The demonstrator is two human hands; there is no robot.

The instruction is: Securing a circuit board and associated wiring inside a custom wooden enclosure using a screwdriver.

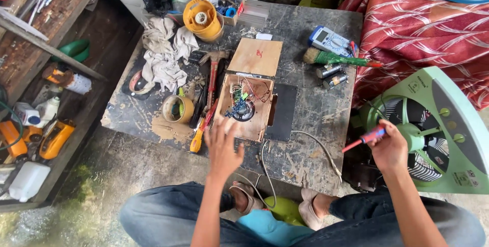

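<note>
At the far left, a low shelf [30,140] holds orange tools and white plastic bottles. Next to it stands the dark, scratched counter [305,140], littered with sawdust. On its left part lie a heap of grey rags [163,56], a roll of tape [178,109] and, further back, a yellow reel [202,18]. Just right of the tape roll lie a hammer [213,76] with a red handle and a yellow-handled screwdriver [198,140], both close against the left side of an open wooden box [252,122].

The box sits near the middle of the counter, its lid [255,56] swung up and back. Inside it show coloured wires and a small blue circuit board [238,108]. A black panel [283,112] lies touching the box on its right.

The left hand [223,147] hovers over the counter's near edge, just in front of the box, its grip spread wide with the fingers apart and holding nothing.

Further right on the counter are a grey multimeter [330,40], a green-handled brush [331,58] and two small batteries [331,75]. A thin grey cable [318,147] curls off the near edge.

The right hand [389,147] is off the counter's right side, its grip pinching a red-and-blue screwdriver [364,139], whose tip points left. Just behind it stands a green fan [433,130], and beyond that lies a red patterned cloth [417,28].
</note>
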